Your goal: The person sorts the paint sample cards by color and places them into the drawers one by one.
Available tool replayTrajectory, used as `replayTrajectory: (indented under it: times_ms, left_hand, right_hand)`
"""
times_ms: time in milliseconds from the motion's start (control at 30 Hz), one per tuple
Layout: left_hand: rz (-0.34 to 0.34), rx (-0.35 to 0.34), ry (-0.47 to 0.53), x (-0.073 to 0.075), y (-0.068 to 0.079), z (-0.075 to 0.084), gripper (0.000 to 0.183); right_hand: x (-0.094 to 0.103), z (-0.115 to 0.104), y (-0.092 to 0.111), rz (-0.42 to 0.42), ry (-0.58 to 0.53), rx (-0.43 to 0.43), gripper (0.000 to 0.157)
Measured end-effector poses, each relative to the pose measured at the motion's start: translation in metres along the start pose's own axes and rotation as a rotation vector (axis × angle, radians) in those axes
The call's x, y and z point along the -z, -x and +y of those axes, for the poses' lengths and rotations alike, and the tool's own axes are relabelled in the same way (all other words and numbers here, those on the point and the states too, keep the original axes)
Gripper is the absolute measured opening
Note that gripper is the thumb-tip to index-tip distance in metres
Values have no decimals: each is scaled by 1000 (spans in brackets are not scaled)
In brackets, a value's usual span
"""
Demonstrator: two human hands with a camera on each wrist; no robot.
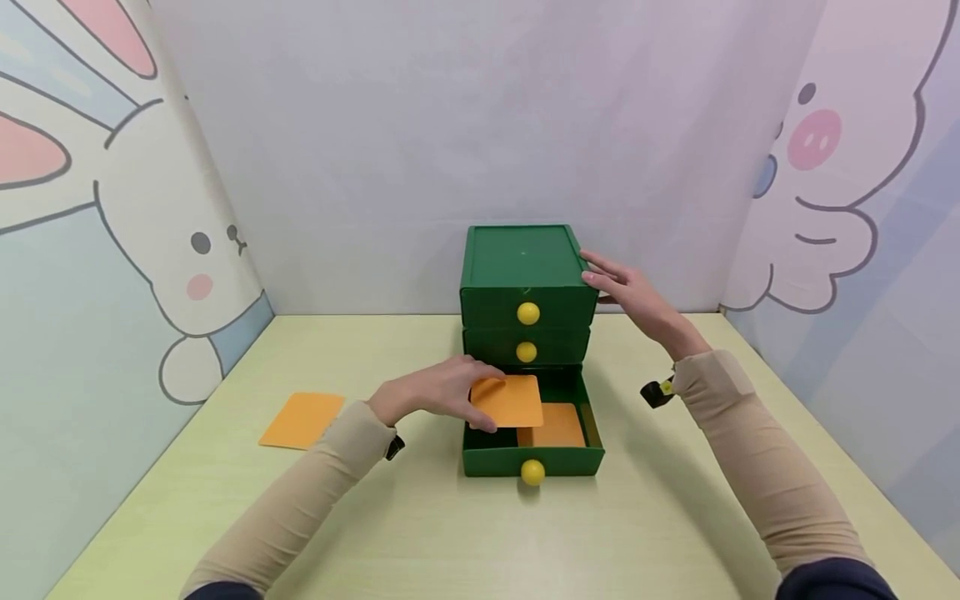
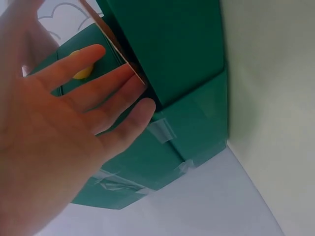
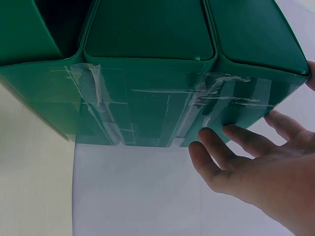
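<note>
A green three-drawer cabinet [image 1: 521,257] stands on the table with its bottom drawer [image 1: 491,462] pulled out. Over that drawer, my left hand [image 1: 441,388] pinches an orange square card [image 1: 513,402] by its left side. The same card [image 2: 116,45] shows as a thin edge beside the fingers in the left wrist view. Another orange card [image 1: 561,427] lies inside the drawer, partly covered by the held one. My right hand [image 1: 643,307] rests its extended fingers at the cabinet's upper right side. In the right wrist view those fingers [image 3: 246,140] lie along the taped side wall.
A third orange card [image 1: 302,418] lies on the table to the left, partly behind the left sleeve. Yellow round knobs [image 1: 528,313] stick out from the drawer fronts. A pale wall [image 1: 360,167] rises behind the table, with cartoon-printed panels on both sides.
</note>
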State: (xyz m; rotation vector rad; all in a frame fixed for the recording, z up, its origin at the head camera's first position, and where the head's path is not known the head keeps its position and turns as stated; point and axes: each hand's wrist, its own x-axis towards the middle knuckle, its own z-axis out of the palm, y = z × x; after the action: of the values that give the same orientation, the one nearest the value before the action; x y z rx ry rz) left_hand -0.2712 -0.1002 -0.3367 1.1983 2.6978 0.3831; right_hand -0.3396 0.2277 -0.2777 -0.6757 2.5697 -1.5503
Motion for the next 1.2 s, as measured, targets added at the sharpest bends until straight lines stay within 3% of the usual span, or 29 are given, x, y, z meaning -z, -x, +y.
replayTrajectory:
  times_ms: [567, 700, 833, 1033, 1200]
  left_hand:
    - [7, 14, -26, -8, -3, 4, 77]
    - [51, 2, -27, -8, 1, 0, 76]
    - [124, 31, 30, -3, 14, -9, 69]
    - [199, 184, 69, 8, 51, -42, 70]
    - [218, 430, 33, 12, 87, -73, 74]
  right_hand:
    - [-1, 0, -1, 7, -26, -4, 61]
    - [-1, 1, -1, 14, -34, -5, 61]
    - [-1, 2, -1, 12, -39, -2, 61]
    - [-1, 2, 0, 11, -42, 6, 61]
    - [-1, 1, 0, 10, -47, 6, 60]
